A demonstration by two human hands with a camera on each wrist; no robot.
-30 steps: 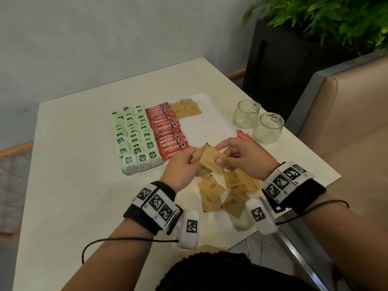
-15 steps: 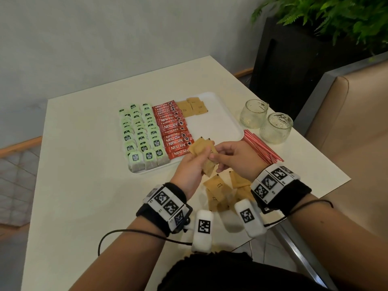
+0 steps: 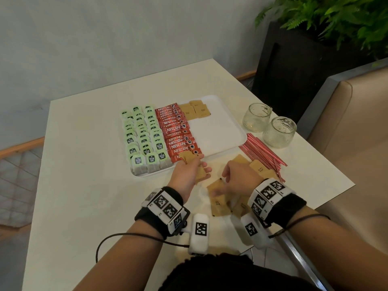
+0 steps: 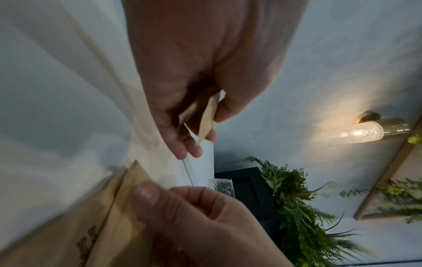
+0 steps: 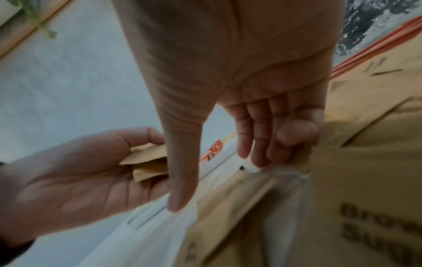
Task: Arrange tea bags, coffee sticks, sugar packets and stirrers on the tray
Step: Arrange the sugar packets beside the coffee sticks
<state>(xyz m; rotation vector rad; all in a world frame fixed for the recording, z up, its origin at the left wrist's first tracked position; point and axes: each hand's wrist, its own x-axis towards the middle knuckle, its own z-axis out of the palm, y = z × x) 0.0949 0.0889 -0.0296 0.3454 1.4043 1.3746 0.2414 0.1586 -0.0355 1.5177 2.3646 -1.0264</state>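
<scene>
Fingers (image 5: pixel 146 137) of left hand (image 3: pixel 184 171) curled round a small stack of brown sugar packets (image 3: pixel 190 159), held over near edge of tray; fingers (image 5: pixel 258 144) of right hand (image 3: pixel 239 179) relaxed and spread, tips down on loose sugar packets (image 3: pixel 218 204). White counter (image 3: pixel 84 185) bearing white tray (image 3: pixel 218 131). On tray: green tea bags (image 3: pixel 144 135) at left, red coffee sticks (image 3: pixel 178 133) beside them, placed packets (image 3: pixel 195 111) at far end. Red stirrers (image 3: pixel 262 152) on counter beside tray, near two glass jars (image 3: pixel 270 124).
</scene>
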